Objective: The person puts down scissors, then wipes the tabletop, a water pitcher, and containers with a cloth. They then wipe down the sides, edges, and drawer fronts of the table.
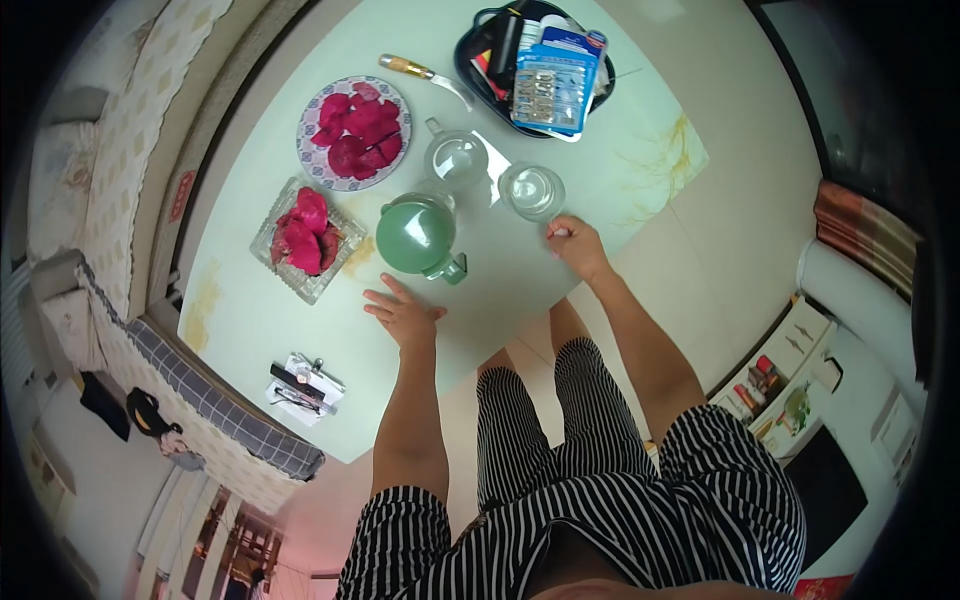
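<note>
My left hand [403, 312] lies with its fingers spread on the pale green table [500, 310], just below a pitcher with a green lid [416, 236]. The fingers of my right hand [575, 245] are curled near the table's edge, beside a clear glass cup [532, 192]; whether they hold anything is too small to tell. Another glass cup [456, 160] stands above the pitcher. Left of the pitcher, a square glass dish [262, 245] holds dark pink peels. A patterned plate [306, 120] carries pink fruit pieces.
A knife with a wooden handle [408, 67] lies near the far side. The dark basket [470, 72] beside it holds packets and a black item. Pens and small items [303, 388] lie at the lower left. A sofa [200, 380] runs along the left.
</note>
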Demonstrator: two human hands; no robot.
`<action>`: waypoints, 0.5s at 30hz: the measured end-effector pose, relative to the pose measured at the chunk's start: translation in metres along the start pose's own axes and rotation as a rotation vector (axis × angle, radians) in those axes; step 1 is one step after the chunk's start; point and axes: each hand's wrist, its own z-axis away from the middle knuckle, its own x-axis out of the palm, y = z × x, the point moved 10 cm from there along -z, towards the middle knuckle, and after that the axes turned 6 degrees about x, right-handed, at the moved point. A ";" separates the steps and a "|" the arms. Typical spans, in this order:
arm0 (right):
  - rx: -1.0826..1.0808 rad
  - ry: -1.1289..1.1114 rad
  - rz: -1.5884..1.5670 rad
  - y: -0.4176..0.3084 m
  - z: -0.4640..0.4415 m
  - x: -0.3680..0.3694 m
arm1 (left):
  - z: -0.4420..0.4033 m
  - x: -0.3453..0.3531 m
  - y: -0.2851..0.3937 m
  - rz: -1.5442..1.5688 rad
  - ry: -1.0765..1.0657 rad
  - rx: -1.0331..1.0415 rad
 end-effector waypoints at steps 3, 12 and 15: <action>0.079 -0.008 -0.118 0.011 0.014 0.019 | 0.002 -0.002 0.000 0.026 0.003 0.005; 0.068 -0.103 -0.185 0.012 0.021 0.075 | 0.004 -0.003 -0.001 0.071 -0.009 -0.021; 0.051 -0.121 -0.117 0.002 0.023 0.084 | 0.002 -0.002 -0.003 0.068 -0.006 -0.022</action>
